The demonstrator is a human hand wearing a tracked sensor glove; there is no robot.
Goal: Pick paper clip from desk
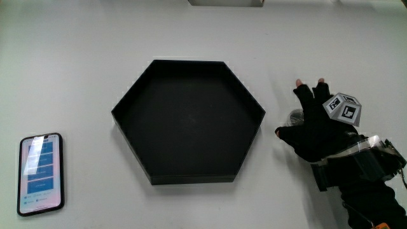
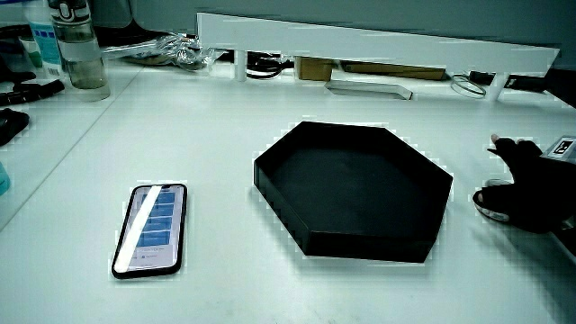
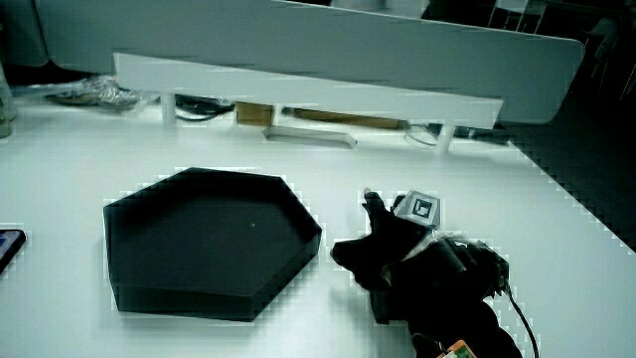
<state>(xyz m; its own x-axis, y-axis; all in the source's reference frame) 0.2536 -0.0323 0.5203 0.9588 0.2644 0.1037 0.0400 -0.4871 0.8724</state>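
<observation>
The hand [image 1: 315, 124] in its black glove rests low on the white table beside the black hexagonal tray [image 1: 130, 105], its patterned cube [image 1: 343, 108] on top. The fingers [image 1: 310, 91] are stretched out flat and the thumb [image 1: 283, 132] is spread toward the tray. A small pale, shiny thing, likely the paper clip [image 1: 294, 116], peeks out from under the hand between thumb and forefinger; most of it is hidden. It also shows in a side view as the paper clip [image 2: 490, 203] under the hand [image 2: 526, 189]. The hand [image 3: 393, 254] hides it in a side view.
A phone [image 1: 40, 173] with a lit screen lies on the table, with the tray between it and the hand. A low white partition [image 2: 378, 40] runs along the table's edge farthest from the person. A bottle [image 2: 76, 45] stands near that partition.
</observation>
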